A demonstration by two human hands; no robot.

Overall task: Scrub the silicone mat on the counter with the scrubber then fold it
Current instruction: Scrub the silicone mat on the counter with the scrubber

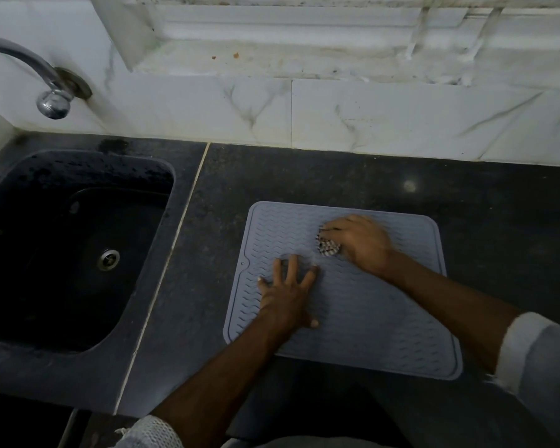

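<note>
A grey ribbed silicone mat [369,321] lies flat on the dark counter [337,176]. My left hand [288,292] presses on the mat's left part with straight, spread fingers. My right hand [359,242] grips a steel scrubber [328,246] and holds it against the mat's upper middle. The scrubber peeks out to the left of my fingers, and most of it is hidden under the hand. The right hand looks slightly blurred.
A dark sink [72,247] with a metal drain [109,259] is sunk into the counter at the left. A chrome tap [50,92] juts from the marble wall above it. A stained white window sill [288,59] runs behind the counter.
</note>
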